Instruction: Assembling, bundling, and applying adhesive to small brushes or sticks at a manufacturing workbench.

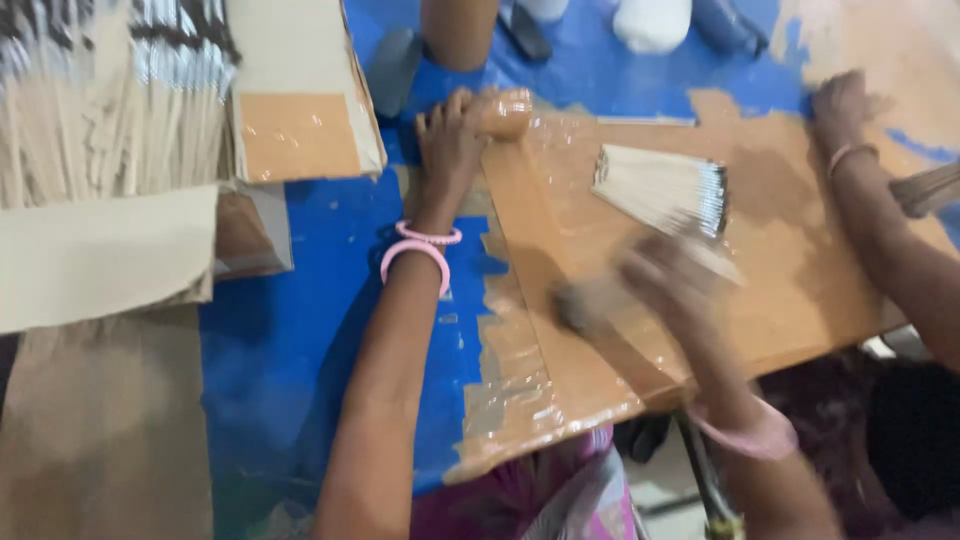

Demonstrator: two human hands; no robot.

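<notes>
The bundle of sticks point(662, 190) lies fanned out on the tape-covered board point(800, 290), near its far middle, with the thin pale ends to the left and the dark tips to the right. The left hand point(452, 140) is closed around a tan roll point(503, 112) at the board's far left corner, the fingers wrapped over it; two pink bangles point(420, 250) sit on that wrist. The right hand point(665, 280) is over the board just this side of the sticks, and it is blurred, so I cannot tell whether it is clenched or loose. A dark blurred shape point(580, 305) lies just left of it, too smeared to name. A pink band point(755, 435) circles that wrist.

Another person's hand point(840, 100) rests on the board's far right corner, with a thin bangle on the wrist. The board lies on a blue table point(300, 330). To the left stands an open cardboard box point(300, 100) packed with many more sticks point(100, 90), and a loose flap of cardboard point(100, 255) lies in front of it.
</notes>
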